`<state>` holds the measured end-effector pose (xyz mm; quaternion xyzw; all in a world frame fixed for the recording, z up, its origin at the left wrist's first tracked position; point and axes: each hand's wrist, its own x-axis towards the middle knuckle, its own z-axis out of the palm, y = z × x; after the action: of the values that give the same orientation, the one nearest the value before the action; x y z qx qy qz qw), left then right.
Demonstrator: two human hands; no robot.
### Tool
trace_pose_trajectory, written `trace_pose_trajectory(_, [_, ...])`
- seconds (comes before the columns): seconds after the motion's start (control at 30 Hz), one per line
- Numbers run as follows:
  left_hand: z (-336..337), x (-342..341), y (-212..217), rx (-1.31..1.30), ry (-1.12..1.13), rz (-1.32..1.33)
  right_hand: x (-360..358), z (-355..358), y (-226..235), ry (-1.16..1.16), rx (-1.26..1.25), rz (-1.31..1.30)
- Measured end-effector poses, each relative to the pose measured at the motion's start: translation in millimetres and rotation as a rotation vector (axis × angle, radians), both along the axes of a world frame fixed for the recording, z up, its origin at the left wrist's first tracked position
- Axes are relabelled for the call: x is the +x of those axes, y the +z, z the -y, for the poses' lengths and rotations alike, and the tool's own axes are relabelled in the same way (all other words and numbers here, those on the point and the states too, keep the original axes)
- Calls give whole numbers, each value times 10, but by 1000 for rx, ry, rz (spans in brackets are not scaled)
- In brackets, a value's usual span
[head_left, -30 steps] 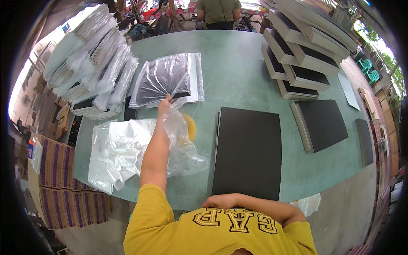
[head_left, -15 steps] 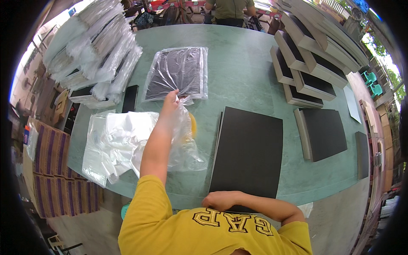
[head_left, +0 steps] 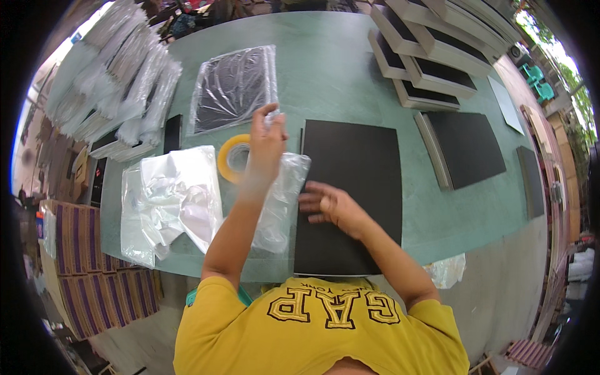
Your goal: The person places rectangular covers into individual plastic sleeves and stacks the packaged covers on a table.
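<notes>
Clear plastic bag [head_left: 284, 200] at table centre; purple cartons [head_left: 94, 275] left

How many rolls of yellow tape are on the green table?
1. The roll of yellow tape lies flat on the green table, just left of the left hand, between the crumpled clear bags and the black board. Others could be hidden under the bags.

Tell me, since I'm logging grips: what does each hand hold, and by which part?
The left hand pinches a clear plastic bag by its top edge. The right hand holds nothing; it lies flat on the black board.
</notes>
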<state>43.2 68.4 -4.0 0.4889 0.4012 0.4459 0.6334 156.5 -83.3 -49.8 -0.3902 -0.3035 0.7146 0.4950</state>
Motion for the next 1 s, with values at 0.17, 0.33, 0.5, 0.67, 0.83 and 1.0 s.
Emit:
trace_pose_trajectory(0.17, [548, 510, 163, 861, 98, -154, 303, -8, 172, -480, 58, -67])
trace_pose_trajectory(0.33, [750, 452, -495, 767, -311, -497, 784, 686, -164, -565, -4, 196])
trace_pose_trajectory(0.5, [827, 487, -959, 1096, -375, -969, 1106, 1316, -122, -205, -113, 597])
trace_pose_trajectory(0.67, [794, 475, -972, 1118, -391, -938, 1225, 1086, -109, -375, -376, 371])
trace_pose_trajectory(0.83, [775, 464, -980, 1095, -388, -871, 1207, 484, -197, -183, -358, 667])
trace_pose_trajectory(1.0, [774, 446, -988, 1082, -357, -803, 1299, 335, -330, -224, -185, 925])
